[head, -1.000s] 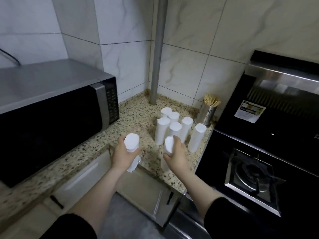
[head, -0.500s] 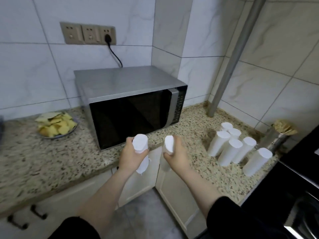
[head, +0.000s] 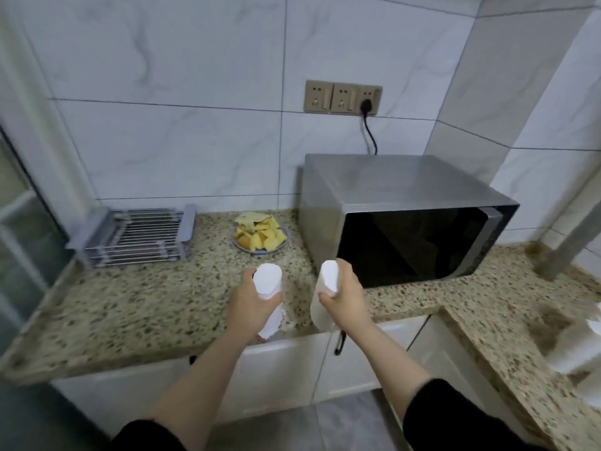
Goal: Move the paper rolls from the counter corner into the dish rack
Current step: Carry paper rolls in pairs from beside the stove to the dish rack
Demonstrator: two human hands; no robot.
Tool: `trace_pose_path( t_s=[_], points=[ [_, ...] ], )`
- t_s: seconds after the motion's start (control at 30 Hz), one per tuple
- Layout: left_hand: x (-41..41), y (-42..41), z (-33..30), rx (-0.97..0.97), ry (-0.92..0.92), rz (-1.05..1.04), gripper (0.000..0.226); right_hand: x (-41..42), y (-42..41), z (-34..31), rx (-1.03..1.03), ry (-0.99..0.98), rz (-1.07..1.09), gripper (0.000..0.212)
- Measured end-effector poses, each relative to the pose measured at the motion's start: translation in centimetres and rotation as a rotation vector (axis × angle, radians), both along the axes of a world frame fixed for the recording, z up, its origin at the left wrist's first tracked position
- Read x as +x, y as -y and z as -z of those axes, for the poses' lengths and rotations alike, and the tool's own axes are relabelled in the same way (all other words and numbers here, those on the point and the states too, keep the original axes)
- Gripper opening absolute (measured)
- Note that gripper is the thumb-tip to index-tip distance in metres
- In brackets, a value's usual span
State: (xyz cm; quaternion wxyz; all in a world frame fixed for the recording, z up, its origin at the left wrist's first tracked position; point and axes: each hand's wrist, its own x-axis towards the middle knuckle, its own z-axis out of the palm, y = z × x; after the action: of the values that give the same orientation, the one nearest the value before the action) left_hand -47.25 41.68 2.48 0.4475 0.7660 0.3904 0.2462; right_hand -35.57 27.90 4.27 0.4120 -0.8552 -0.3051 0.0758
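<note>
My left hand (head: pixel 252 307) grips a white paper roll (head: pixel 267 281) upright over the front of the speckled counter. My right hand (head: pixel 346 302) grips a second white paper roll (head: pixel 327 278), also upright, just in front of the microwave. The dish rack (head: pixel 136 237), grey with metal bars, stands at the back left of the counter, well away from both hands and with nothing in it. The other paper rolls (head: pixel 582 349) show blurred at the right edge of the view, on the counter corner.
A silver microwave (head: pixel 403 219) stands at the back right, plugged into a wall socket (head: pixel 343 97). A plate of yellow food (head: pixel 260 237) sits between the rack and the microwave. White cabinet doors (head: pixel 292 372) run below the counter.
The view has swung left, away from the counter corner. Both hands, each still holding a roll, have moved left past the microwave. The dish rack has come into view.
</note>
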Motion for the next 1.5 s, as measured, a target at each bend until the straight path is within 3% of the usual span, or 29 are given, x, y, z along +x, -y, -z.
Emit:
trace_pose_path(
  t_s=[0.47,1.1,1.5],
  points=[
    [-9.3,-14.6,-1.9,0.062,0.032,-0.250,0.062,-6.0,-17.9,-1.0,0.003,0.067,-0.269,0.070],
    [-5.9,-29.3,-5.2,0.105,0.110,-0.480,0.063,0.2,-35.6,-3.3,0.019,0.038,-0.447,0.071],
    [-6.8,-41.0,-7.0,0.158,0.092,-0.518,0.059,-0.5,-45.9,-4.4,0.103,-0.043,-0.515,0.071]
  ],
)
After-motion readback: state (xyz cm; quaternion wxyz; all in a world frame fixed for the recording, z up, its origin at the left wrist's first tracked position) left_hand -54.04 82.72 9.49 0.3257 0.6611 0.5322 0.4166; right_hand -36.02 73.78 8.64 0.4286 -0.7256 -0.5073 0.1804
